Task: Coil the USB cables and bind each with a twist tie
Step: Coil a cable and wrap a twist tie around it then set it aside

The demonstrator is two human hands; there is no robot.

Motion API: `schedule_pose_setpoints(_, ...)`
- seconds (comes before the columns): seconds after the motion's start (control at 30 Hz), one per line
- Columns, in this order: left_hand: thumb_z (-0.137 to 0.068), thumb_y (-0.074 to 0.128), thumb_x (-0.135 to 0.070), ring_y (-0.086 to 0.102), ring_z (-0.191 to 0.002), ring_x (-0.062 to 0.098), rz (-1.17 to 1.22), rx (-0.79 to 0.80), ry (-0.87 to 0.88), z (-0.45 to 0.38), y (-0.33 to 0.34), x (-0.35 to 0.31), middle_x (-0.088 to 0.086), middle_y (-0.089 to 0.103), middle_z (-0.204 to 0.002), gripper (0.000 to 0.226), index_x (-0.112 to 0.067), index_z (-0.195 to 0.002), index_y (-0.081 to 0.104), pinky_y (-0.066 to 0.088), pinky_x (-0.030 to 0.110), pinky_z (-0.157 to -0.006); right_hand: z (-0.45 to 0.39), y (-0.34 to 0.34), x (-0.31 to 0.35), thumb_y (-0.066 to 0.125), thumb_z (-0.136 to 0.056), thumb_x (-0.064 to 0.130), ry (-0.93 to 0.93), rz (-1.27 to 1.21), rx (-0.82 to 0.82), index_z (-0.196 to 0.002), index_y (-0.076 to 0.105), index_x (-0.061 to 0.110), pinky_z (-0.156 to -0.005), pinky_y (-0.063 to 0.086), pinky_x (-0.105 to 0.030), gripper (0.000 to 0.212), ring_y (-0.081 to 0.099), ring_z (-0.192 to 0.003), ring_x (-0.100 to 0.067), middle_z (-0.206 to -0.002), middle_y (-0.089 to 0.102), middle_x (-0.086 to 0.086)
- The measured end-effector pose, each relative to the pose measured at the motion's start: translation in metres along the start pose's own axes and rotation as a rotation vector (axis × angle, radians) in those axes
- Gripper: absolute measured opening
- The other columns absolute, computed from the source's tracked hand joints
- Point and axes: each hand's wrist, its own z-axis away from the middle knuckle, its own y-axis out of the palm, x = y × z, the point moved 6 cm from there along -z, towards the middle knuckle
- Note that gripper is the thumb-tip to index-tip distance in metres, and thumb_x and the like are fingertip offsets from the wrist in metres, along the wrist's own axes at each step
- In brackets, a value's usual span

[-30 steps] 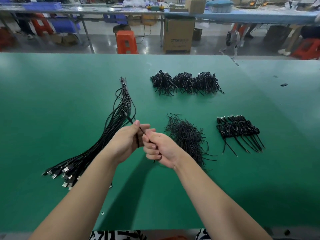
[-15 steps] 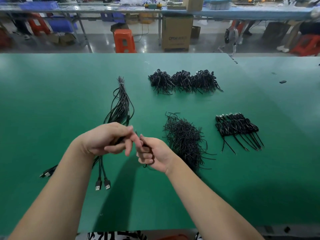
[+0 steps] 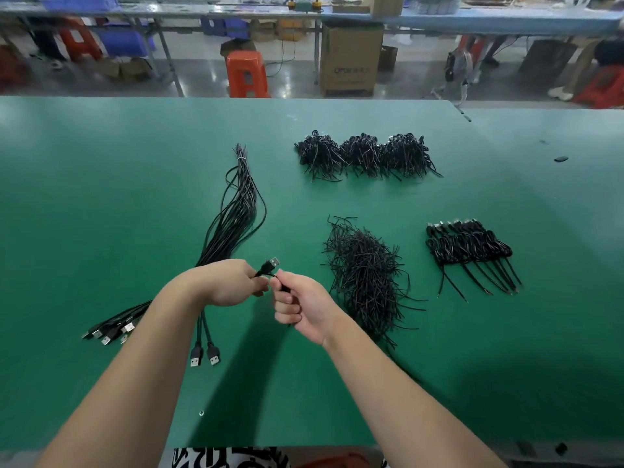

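A long bundle of black USB cables (image 3: 236, 211) lies on the green table (image 3: 101, 197), tied at its far end, plugs fanned out at the near left. My left hand (image 3: 226, 282) grips one cable just behind its USB plug (image 3: 271, 264), which sticks up between my hands. My right hand (image 3: 300, 305) is curled and pinches the black cable right next to it. A loose heap of black twist ties (image 3: 368, 275) lies to the right. A row of coiled, tied cables (image 3: 469, 248) sits further right.
Three bunches of black twist ties (image 3: 364, 157) lie at the back middle. Two loose plugs (image 3: 206, 356) rest below my left wrist. A small dark object (image 3: 561, 159) lies at the far right. Beyond the table edge stand an orange stool (image 3: 246, 74) and a cardboard box (image 3: 351, 59).
My left hand swept left over the bundle, then came back holding a cable by its plug end. Two plugs were pulled toward me. My right hand stayed curled near the middle.
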Motion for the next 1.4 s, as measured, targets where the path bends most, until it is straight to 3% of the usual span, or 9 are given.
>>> schedule_pose_setpoints(0.1, -0.102, 0.043, -0.048, 0.058, -0.066, 0.011, 0.121, -0.131, 0.047, -0.007, -0.003, 0.004, -0.005, 0.065, -0.076, 0.035, -0.027, -0.091, 0.069, 0.047, 0.026, -0.064, 0.002, 0.002, 0.007, 0.04, -0.106, 0.028, -0.049, -0.001, 0.01, -0.074, 0.05, 0.018, -0.046, 0.01, -0.025, 0.035, 0.017, -0.045, -0.008, -0.059, 0.029, 0.005)
schedule_pose_setpoints(0.23, -0.107, 0.038, -0.031, 0.064, -0.115, 0.015, 1.082, -0.323, 0.22, -0.013, -0.007, 0.005, 0.005, 0.071, -0.117, 0.038, -0.008, -0.124, 0.063, 0.044, 0.035, -0.108, 0.005, 0.006, 0.011, 0.039, -0.106, 0.027, -0.067, -0.004, 0.065, -0.072, 0.046, 0.017, -0.045, 0.013, -0.023, 0.037, 0.016, -0.049, -0.01, -0.06, 0.028, 0.004)
schedule_pose_setpoints(0.4, -0.109, 0.03, -0.032, 0.062, -0.057, 0.011, 1.873, -0.472, 0.26, -0.012, -0.024, 0.009, -0.004, 0.063, -0.065, 0.042, -0.004, -0.103, 0.06, 0.049, 0.019, -0.054, 0.004, 0.008, -0.002, 0.04, -0.107, 0.028, -0.029, 0.043, 0.062, -0.073, 0.046, 0.018, -0.047, 0.013, -0.023, 0.036, 0.016, -0.051, -0.01, -0.062, 0.028, 0.004)
schedule_pose_setpoints(0.53, -0.105, 0.04, -0.031, 0.022, -0.037, 0.006, 1.693, -0.274, 0.341, -0.001, -0.029, 0.001, -0.009, 0.036, -0.049, 0.038, -0.007, -0.092, 0.065, 0.022, 0.019, -0.038, 0.0, 0.003, -0.004, 0.039, -0.107, 0.029, 0.0, -0.112, 0.032, -0.074, 0.048, 0.018, -0.042, 0.014, -0.02, 0.036, 0.017, -0.048, -0.008, -0.059, 0.027, 0.006)
schedule_pose_setpoints(0.7, -0.098, 0.047, -0.032, 0.026, -0.037, 0.012, 0.873, 0.207, 0.426, 0.018, -0.008, -0.014, 0.019, 0.069, -0.07, 0.044, 0.003, -0.102, 0.073, 0.021, 0.018, -0.038, -0.005, -0.004, 0.015, 0.039, -0.105, 0.028, -0.01, -0.123, -0.006, -0.076, 0.052, 0.019, -0.042, 0.011, -0.02, 0.033, 0.02, -0.042, -0.005, -0.055, 0.03, 0.009)
schedule_pose_setpoints(0.83, -0.105, 0.043, -0.033, 0.033, -0.039, 0.014, 0.507, 0.173, 0.205, 0.013, 0.001, -0.008, 0.012, 0.077, -0.086, 0.038, -0.008, -0.11, 0.071, 0.038, 0.026, -0.045, -0.004, -0.007, 0.025, 0.041, -0.105, 0.028, -0.031, -0.035, -0.006, -0.074, 0.053, 0.018, -0.044, 0.011, -0.022, 0.035, 0.019, -0.043, -0.006, -0.057, 0.03, 0.008)
schedule_pose_setpoints(0.93, -0.106, 0.042, -0.036, 0.052, -0.044, 0.016, 0.344, 0.11, 0.119, 0.009, 0.007, -0.006, -0.006, 0.078, -0.089, 0.035, -0.012, -0.109, 0.068, 0.056, 0.04, -0.078, -0.002, -0.004, 0.029, 0.042, -0.105, 0.028, -0.065, 0.042, 0.002, -0.077, 0.054, 0.017, -0.044, 0.012, -0.022, 0.032, 0.019, -0.045, -0.006, -0.059, 0.03, 0.008)
schedule_pose_setpoints(1.2, -0.106, 0.042, -0.029, 0.072, -0.09, 0.012, 1.133, -0.481, 0.067, -0.007, 0.003, -0.003, 0.005, 0.073, -0.107, 0.03, -0.01, -0.114, 0.065, 0.056, 0.022, -0.077, 0.009, 0.009, 0.036, 0.037, -0.109, 0.026, -0.139, 0.322, 0.022, -0.08, 0.049, 0.016, -0.043, 0.018, -0.017, 0.033, 0.02, -0.047, -0.006, -0.061, 0.029, 0.004)
schedule_pose_setpoints(1.4, -0.11, 0.028, -0.031, 0.06, -0.048, 0.011, 1.724, -0.428, 0.057, -0.014, 0.009, -0.021, -0.002, 0.065, -0.058, 0.043, -0.003, -0.096, 0.058, 0.05, 0.022, -0.048, 0.01, 0.007, 0.029, 0.037, -0.107, 0.015, -0.204, 0.787, -0.139, -0.072, 0.049, 0.02, -0.05, 0.027, -0.024, 0.037, 0.031, -0.051, -0.008, -0.06, 0.037, 0.006)
